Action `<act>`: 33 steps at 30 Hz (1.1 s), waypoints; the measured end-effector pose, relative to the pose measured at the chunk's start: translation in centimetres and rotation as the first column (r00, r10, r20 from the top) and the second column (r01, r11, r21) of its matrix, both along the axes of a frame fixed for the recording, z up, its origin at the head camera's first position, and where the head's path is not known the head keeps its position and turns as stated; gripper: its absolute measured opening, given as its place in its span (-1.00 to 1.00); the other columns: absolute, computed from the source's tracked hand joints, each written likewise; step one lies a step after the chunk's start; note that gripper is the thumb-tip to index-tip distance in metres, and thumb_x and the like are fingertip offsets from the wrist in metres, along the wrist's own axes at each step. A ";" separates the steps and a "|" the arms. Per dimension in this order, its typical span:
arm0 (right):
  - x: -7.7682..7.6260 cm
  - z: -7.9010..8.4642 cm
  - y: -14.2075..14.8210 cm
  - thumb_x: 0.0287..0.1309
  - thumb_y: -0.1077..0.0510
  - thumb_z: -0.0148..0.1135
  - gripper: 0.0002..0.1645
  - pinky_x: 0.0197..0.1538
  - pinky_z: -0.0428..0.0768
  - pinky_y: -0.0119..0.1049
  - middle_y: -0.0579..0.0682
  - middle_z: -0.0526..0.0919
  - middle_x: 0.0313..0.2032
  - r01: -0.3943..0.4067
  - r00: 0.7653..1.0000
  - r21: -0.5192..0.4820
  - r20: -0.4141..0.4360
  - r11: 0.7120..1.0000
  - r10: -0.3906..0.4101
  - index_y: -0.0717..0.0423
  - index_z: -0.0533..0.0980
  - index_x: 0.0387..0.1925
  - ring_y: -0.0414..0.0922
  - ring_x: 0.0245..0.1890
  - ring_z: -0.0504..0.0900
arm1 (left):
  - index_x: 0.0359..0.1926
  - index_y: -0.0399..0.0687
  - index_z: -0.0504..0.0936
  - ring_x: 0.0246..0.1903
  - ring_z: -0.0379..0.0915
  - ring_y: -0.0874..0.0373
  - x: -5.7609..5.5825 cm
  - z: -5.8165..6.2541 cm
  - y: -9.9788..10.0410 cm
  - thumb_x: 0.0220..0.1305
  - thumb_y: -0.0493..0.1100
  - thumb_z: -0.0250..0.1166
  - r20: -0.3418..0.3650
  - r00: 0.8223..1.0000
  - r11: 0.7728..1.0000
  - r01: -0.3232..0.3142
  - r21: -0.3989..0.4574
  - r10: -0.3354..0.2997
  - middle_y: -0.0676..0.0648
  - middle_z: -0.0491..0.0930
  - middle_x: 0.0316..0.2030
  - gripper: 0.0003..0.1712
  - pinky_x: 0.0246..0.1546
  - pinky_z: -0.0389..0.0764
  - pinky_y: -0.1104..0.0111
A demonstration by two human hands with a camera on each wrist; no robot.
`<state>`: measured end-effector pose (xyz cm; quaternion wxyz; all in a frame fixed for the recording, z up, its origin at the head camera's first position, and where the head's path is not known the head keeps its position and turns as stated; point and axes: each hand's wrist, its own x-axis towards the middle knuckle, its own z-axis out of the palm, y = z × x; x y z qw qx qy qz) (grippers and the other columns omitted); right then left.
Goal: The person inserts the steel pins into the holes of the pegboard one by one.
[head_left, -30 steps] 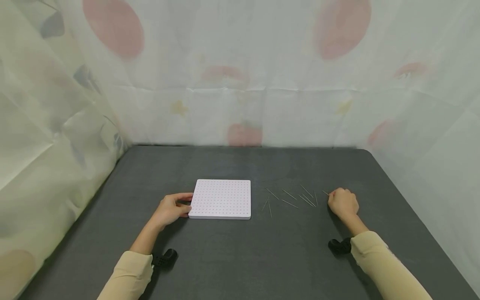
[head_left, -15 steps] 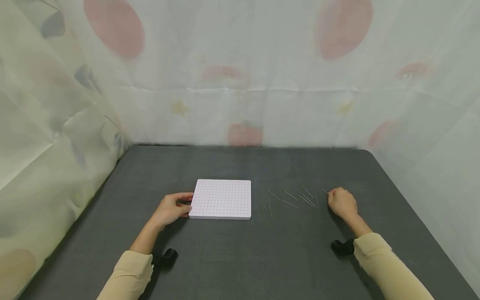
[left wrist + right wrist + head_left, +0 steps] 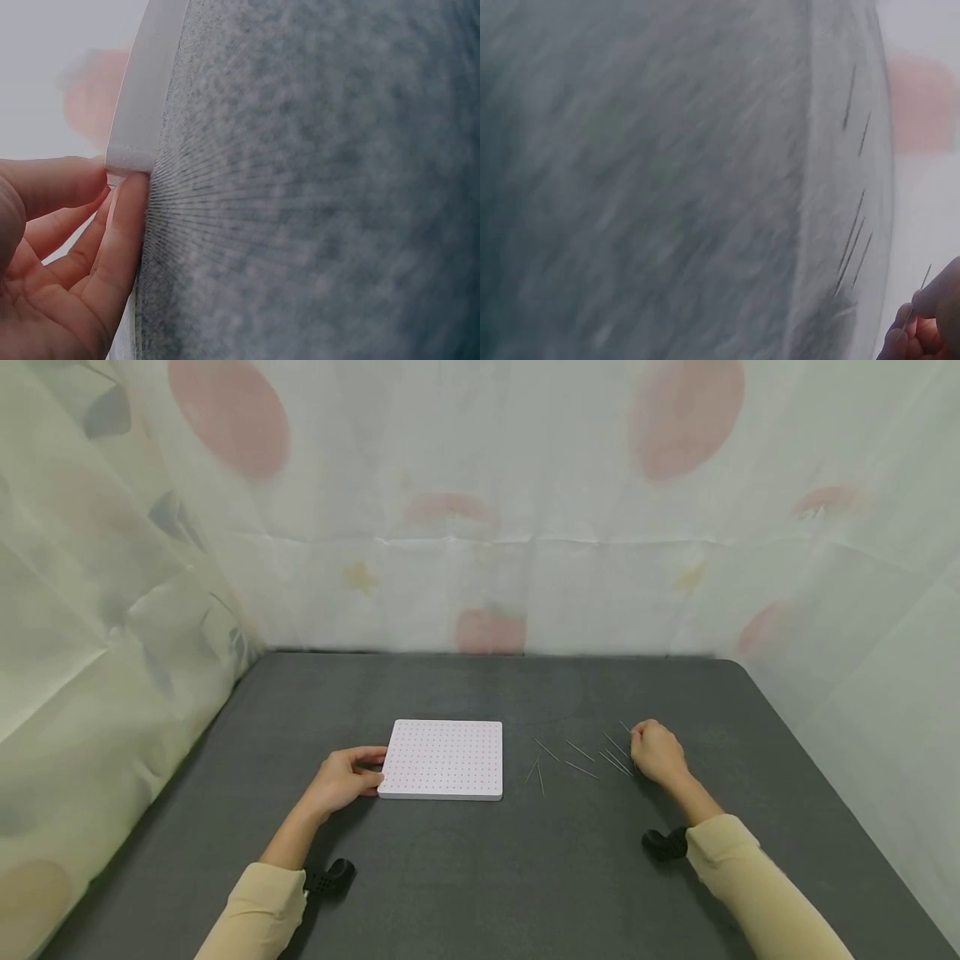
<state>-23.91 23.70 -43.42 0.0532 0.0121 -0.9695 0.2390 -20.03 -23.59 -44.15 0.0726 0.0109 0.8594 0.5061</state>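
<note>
My left hand (image 3: 339,782) holds a white perforated board (image 3: 442,760) by its left edge in the head view. In the left wrist view, the thumb and a finger meet the end of the board (image 3: 146,90). My right hand (image 3: 657,752) is raised over the table, right of the board, with the fingers curled. It pinches a thin needle (image 3: 925,279), whose tip sticks out past the fingertips in the right wrist view. Several similar needles (image 3: 581,751) lie loose between the board and the right hand, some close under that hand.
A dark grey table (image 3: 480,877) carries everything. Behind it hangs a pale curtain (image 3: 585,585) with pink spots, and another curtain (image 3: 97,693) runs along the left side. Black wrist cameras (image 3: 330,878) sit below both hands.
My right hand has moved left and slightly away from me with the needle, coming over the right end of the loose needles. My left hand and the board have stayed put.
</note>
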 end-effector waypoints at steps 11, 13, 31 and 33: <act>-1.0 0.5 -3.0 0.32 0.22 -0.15 -0.71 -0.52 0.37 -0.27 0.23 0.50 -0.32 -0.084 0.996 -0.095 -0.010 0.992 0.083 0.39 0.38 -0.11 -0.09 -0.56 0.41 | 0.15 -0.29 0.44 -0.29 0.55 0.11 0.2 0.0 -0.1 0.11 -0.38 0.23 0.015 1.000 1.000 -0.007 -0.018 0.007 -0.29 0.49 0.00 -0.48 -0.36 0.64 0.30; -1.2 0.7 -3.8 0.32 0.22 -0.15 -0.71 -0.53 0.37 -0.28 0.23 0.51 -0.32 -0.102 0.995 -0.112 -0.021 0.988 0.100 0.39 0.38 -0.11 -0.09 -0.57 0.41 | 0.15 -0.28 0.44 -0.29 0.55 0.11 0.1 -0.1 -0.1 0.11 -0.38 0.23 0.013 1.000 1.000 -0.006 -0.018 0.006 -0.28 0.49 0.00 -0.49 -0.36 0.64 0.30; -1.7 1.9 -10.6 0.23 0.22 -0.03 -0.85 -0.52 0.38 -0.33 0.09 0.52 -0.30 -0.201 0.979 -0.265 -0.021 0.943 0.203 0.19 0.35 -0.18 -0.14 -0.55 0.43 | 0.14 -0.27 0.45 -0.27 0.54 0.10 0.0 0.1 0.0 0.12 -0.37 0.24 0.022 1.000 0.999 -0.007 -0.032 0.008 -0.28 0.49 0.01 -0.49 -0.35 0.64 0.31; -1.8 1.9 -11.3 0.20 0.23 -0.01 -0.88 -0.50 0.37 -0.35 0.05 0.51 -0.34 -0.205 0.979 -0.277 -0.036 0.939 0.203 0.16 0.35 -0.22 -0.16 -0.52 0.43 | 0.15 -0.29 0.44 -0.27 0.55 0.10 0.1 0.0 0.0 0.12 -0.37 0.24 0.013 1.000 1.000 0.000 -0.024 0.001 -0.30 0.48 0.01 -0.49 -0.35 0.64 0.30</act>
